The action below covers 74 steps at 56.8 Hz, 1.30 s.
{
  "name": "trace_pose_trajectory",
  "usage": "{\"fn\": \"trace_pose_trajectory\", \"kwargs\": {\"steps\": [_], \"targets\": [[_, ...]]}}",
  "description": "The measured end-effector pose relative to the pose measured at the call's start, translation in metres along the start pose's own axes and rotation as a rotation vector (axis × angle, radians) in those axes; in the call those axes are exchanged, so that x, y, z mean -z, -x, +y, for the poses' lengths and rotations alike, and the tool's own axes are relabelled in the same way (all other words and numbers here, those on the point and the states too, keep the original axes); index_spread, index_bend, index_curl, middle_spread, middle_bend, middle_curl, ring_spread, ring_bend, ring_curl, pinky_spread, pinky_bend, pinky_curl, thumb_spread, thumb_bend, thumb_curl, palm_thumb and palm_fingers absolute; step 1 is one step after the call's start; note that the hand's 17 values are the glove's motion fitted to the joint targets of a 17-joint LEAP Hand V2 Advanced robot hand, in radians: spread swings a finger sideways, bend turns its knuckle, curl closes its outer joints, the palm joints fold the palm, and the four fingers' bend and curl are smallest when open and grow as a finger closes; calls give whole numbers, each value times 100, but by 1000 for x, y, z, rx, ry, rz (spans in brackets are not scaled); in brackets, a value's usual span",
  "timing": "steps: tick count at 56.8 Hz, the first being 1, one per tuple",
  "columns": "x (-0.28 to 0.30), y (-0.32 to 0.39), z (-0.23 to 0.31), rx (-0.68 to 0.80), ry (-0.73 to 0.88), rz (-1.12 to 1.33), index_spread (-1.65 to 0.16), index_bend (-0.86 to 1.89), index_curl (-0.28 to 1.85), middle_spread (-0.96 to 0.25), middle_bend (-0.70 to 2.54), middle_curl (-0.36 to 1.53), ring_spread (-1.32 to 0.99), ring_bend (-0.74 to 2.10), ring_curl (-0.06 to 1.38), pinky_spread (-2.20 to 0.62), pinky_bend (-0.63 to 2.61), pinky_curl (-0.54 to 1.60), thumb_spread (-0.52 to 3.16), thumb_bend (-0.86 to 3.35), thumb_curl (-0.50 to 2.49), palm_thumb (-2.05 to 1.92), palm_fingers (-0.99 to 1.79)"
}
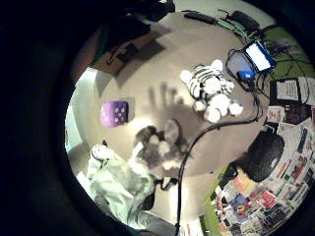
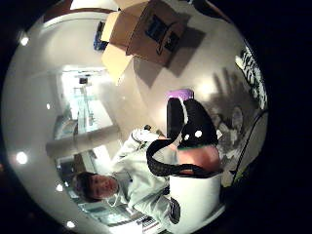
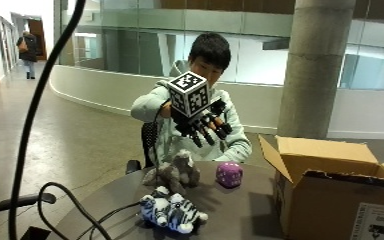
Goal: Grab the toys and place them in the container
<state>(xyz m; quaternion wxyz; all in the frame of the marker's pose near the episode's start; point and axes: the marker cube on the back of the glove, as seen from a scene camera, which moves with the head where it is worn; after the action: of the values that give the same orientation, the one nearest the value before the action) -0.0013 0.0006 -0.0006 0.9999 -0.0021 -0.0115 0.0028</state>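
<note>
Nearest you, the cardboard box (image 3: pixel 342 195) stands open on the worktop (image 3: pixel 245 210), right of the striped tiger (image 3: pixel 172 212), grey plush (image 3: pixel 174 172) and purple die (image 3: pixel 229 174). Your gloved right hand (image 3: pixel 202 122) hovers above them, fingers (image 3: pixel 208 134) apart and empty. Lower it straight onto one toy.

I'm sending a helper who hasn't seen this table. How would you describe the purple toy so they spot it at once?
Start at the open cardboard box on the round table. Just beside its flap, on the person's side of the table, sits the purple toy, with a grey plush elephant on its other side. It alone is a small purple cube with white dots; the elephant and the striped plush tiger are animals.
</note>
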Motion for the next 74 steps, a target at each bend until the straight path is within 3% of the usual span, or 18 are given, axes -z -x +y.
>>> {"fn": "trace_pose_trajectory", "kwargs": {"steps": [12, 23, 32, 39, 50, 56, 67, 74], "targets": [[7, -7, -4, 17, -93, -98, -24, 16, 14, -5, 13, 7, -3, 20, 6, 1, 68, 22, 113, 14, 9, 11, -9], [9, -25, -15, 27, -249, -101, -27, 17, 20, -6, 13, 11, -3, 20, 11, 1, 71, 26, 136, 11, 14, 6, -13], [9, -41, -21, -3, -315, 102, -27, 18, 24, -6, 14, 14, -3, 19, 14, 1, 69, 27, 144, 11, 18, 8, -11], [10, -68, -36, -64, -213, 179, -28, 17, 26, -6, 15, 16, -4, 20, 17, 1, 68, 28, 147, 9, 20, 7, -10], [-21, -116, -48, -338, 129, 134, -28, 12, 25, -7, 16, 19, -3, 18, 19, 1, 69, 30, 141, 2, 21, -1, -16], [-41, -145, -54, -433, 240, 162, -28, 12, 25, -7, 16, 21, -3, 17, 19, 2, 68, 31, 134, -3, 21, -3, -18], [-71, -182, -76, -434, 244, 224, -28, 12, 25, -6, 14, 22, -2, 16, 19, 3, 71, 32, 119, -3, 22, -3, -19], [-81, -185, -82, -388, 115, 260, -28, 8, 22, -5, 14, 21, -2, 22, 21, 4, 94, 38, 122, 5, 26, 14, -6]]}}
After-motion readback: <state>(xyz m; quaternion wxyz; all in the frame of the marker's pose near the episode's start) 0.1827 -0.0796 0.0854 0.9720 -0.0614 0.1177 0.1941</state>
